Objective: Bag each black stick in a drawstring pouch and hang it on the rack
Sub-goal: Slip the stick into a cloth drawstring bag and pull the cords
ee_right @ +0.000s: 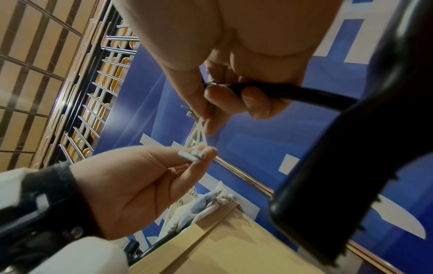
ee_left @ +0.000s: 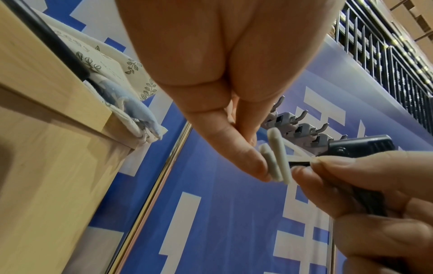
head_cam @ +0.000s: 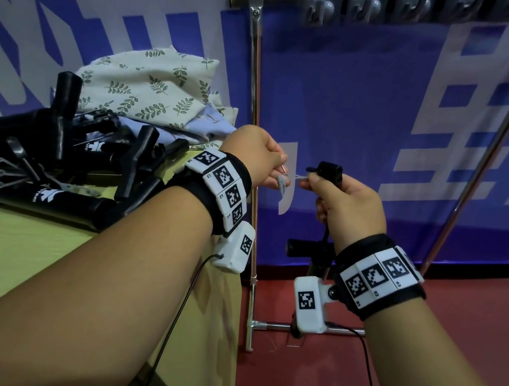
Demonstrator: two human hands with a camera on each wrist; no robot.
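Wooden table (head_cam: 13, 245) on the left carries a heap of black sticks (head_cam: 56, 166), glossy, rubbery-looking grips, some with white logos, thin metal rods poking out. Behind them a pile of drawstring pouches (head_cam: 150, 91), cream cloth with a green leaf print, one pale blue. Chrome rack (head_cam: 256, 73) stands right beside the table edge, grey hook strip (head_cam: 368, 7) along its top bar, blurred and cut off by the frame. Blue-and-white banner (head_cam: 355, 109) behind.

Left hand (head_cam: 257, 157) is raised in front of the rack upright, fingertips pinched on two small grey-white toggle ends (ee_left: 276, 161) of a thin pale cord. Right hand (head_cam: 348, 205) is curled around one black stick (head_cam: 330, 170), thumb and forefinger also nipping that cord. The stick's lower part hangs below the wrist, mostly hidden by the hand. What the cord is tied to: can't make out. Both wrists wear black bands with white marker tiles.
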